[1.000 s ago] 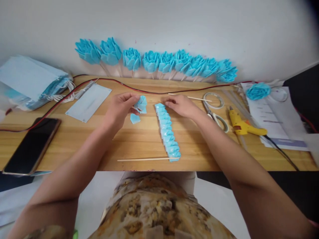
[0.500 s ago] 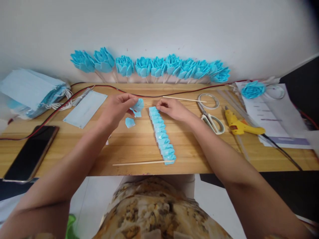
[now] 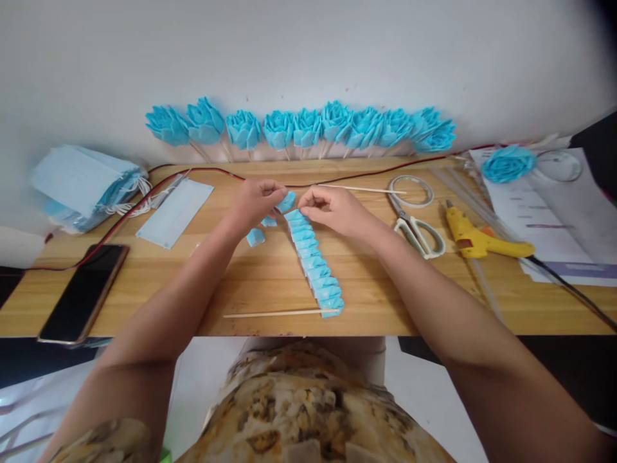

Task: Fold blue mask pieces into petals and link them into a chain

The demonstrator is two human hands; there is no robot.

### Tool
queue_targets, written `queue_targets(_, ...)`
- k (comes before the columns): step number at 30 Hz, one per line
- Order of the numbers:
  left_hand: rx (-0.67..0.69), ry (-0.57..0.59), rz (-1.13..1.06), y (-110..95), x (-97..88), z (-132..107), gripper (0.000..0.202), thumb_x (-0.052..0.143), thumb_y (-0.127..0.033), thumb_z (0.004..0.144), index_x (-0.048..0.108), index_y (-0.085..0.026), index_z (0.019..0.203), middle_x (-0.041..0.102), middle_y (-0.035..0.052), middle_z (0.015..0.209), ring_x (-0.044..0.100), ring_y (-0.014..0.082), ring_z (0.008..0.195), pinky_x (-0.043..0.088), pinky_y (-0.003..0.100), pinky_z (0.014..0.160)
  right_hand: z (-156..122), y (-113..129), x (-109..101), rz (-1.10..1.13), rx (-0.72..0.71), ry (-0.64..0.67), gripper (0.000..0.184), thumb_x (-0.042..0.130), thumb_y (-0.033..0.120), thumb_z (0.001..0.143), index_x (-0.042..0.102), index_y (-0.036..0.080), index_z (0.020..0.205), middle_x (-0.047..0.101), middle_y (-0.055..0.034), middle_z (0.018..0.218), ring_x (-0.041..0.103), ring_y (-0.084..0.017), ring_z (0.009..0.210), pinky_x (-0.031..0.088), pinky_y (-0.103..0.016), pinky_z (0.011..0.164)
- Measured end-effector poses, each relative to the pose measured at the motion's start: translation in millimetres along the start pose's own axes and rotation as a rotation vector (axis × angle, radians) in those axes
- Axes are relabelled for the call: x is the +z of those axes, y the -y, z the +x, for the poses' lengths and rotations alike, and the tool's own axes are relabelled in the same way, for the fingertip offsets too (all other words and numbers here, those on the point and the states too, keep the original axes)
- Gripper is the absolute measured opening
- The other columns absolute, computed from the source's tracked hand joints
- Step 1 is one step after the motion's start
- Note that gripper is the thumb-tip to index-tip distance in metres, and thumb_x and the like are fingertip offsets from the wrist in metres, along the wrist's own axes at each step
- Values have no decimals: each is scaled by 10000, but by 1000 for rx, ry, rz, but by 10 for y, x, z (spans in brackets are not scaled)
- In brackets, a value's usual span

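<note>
Between the fingertips of my left hand [image 3: 263, 198] is a blue petal piece [image 3: 288, 200], held just above the far end of a strip of overlapping blue petals [image 3: 311, 260]. My right hand [image 3: 330, 209] is closed in a pinch at that same far end, close to the held petal; what its fingertips grip, if anything, is hidden. A loose petal [image 3: 256, 237] lies below my left hand, with another partly hidden behind it. Across the strip's near end rests a thin wooden stick [image 3: 279, 314].
Several blue flowers on sticks [image 3: 278, 128] lean along the wall. Scissors [image 3: 418, 231], a tape roll [image 3: 424, 193] and a yellow glue gun [image 3: 477, 238] lie right, near papers [image 3: 569, 225] with a blue flower [image 3: 508, 163]. Left are a mask [image 3: 176, 212], stacked masks [image 3: 81, 177] and a phone [image 3: 84, 292].
My left hand has moved right with the petal, bringing it to the strip's far end beside my right hand. My right hand stays near the strip's end. The view has shifted slightly.
</note>
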State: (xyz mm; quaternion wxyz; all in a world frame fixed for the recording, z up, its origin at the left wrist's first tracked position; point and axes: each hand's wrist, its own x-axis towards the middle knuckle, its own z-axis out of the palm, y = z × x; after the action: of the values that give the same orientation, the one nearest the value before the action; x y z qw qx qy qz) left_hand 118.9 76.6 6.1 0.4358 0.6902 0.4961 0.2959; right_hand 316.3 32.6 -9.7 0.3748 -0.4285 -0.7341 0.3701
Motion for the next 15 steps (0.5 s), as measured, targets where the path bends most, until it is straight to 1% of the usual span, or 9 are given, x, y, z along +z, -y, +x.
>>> queue_targets(4, 4, 7, -42, 28, 7, -8, 180, 609, -293, 779, 680, -132, 742, 622, -9, 605, 595, 117, 542, 521, 213, 529, 14, -30, 80, -73, -27, -31, 88, 599, 249, 819, 651, 178, 829, 678, -14, 782, 572, -131, 688, 426, -267, 651)
queue_targets(9, -2, 28, -61, 19, 13, -16, 174, 618, -294, 774, 685, -134, 760, 648, -2, 631, 599, 109, 554, 525, 203, 536, 19, -35, 106, -142, -39, -86, 81, 592, 230, 812, 651, 175, 824, 694, -17, 786, 567, -128, 676, 418, -269, 654)
queue_targets(15, -11, 40, -56, -17, 17, -38, 158, 607, -269, 782, 682, -135, 744, 641, -6, 631, 594, 112, 550, 521, 217, 541, 9, 10, 122, -169, 6, -111, 90, 592, 249, 816, 651, 182, 818, 706, -31, 818, 576, -140, 700, 426, -285, 685)
